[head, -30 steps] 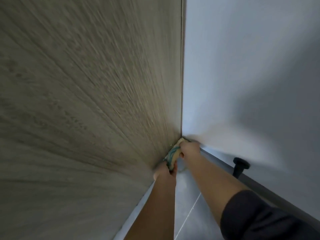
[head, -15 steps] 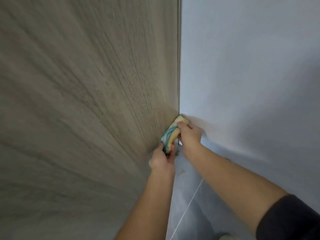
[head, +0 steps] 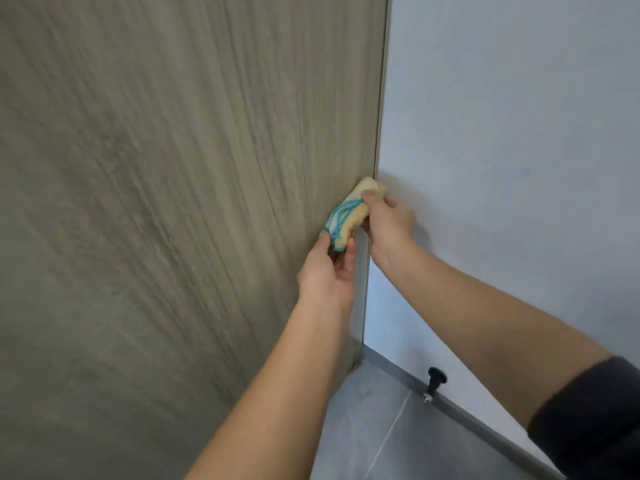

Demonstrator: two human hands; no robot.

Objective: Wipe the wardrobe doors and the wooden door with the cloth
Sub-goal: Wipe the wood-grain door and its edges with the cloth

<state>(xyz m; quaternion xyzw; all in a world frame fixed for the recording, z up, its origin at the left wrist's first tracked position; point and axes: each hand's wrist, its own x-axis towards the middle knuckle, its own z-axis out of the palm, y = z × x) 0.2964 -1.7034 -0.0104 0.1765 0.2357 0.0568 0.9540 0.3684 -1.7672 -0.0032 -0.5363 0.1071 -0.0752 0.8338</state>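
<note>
Two hands pinch soft yellow-and-teal cloth (head: 346,216) at grey-brown wood-grain door (head: 173,168) edge: L hand (head: 325,271) low end, R hand (head: 388,220) top. Best press evenly, go w/ grain.

Showing nothing readable: no text, label, brand, number or sign appearing on the wood-grain panel (head: 180,188) at 9 o'clock, on the teal-striped cloth (head: 348,218) near centre, or on the pale wall (head: 519,133) at 3 o'clock.
</note>
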